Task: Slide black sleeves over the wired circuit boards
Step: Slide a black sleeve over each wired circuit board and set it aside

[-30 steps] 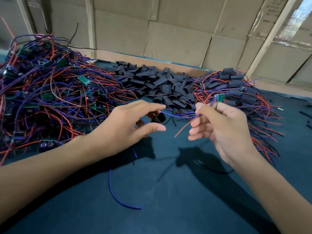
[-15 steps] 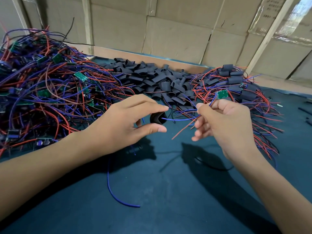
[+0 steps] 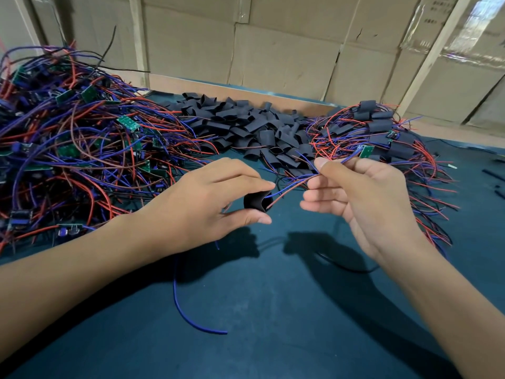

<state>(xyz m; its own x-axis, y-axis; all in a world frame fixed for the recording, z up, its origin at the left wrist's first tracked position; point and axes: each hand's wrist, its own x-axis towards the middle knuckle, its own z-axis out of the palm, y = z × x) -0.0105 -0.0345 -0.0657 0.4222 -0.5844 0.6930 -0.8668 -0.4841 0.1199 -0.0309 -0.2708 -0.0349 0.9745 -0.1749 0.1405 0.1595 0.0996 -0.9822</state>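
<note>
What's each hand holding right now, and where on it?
The left hand pinches a black sleeve by its sides, mouth open. The right hand pinches the red and blue wires partway along, short of their free ends.

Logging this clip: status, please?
Left hand pinches black sleeve, mouth open. Right hand pinches wires, tips at sleeve mouth; board unsleeved. Nothing in the way.

Assembly workshop: bench heaped with wired circuit boards (image 3: 82, 138), black sleeves (image 3: 246, 127); stacked cardboard cartons (image 3: 273, 50) behind.
</note>
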